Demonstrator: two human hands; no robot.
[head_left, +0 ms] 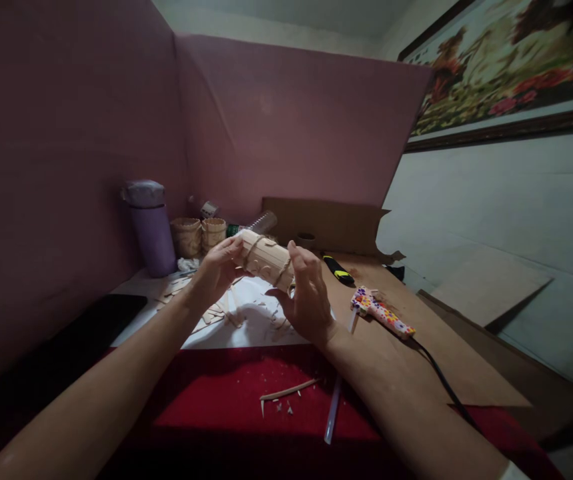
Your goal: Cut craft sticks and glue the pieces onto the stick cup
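A pale craft-stick cylinder (267,255), ringed with twine near both ends, is held tilted in the air between my two hands. My left hand (220,265) grips its left end, thumb on top and fingers around the side. At the other end, my right hand (310,293) has its fingers against the rim and its thumb below. Small curved pieces show on the cylinder's side. Below it lies a white sheet (201,339) strewn with loose craft sticks (212,315) and scraps.
A flower-patterned glue gun (382,313) lies on cardboard at right, with a glue stick (333,410) near it. Behind are a utility knife (337,269), a purple bottle (152,237) and two stick-covered cups (186,235). Wood slivers (289,389) lie on red cloth (206,393).
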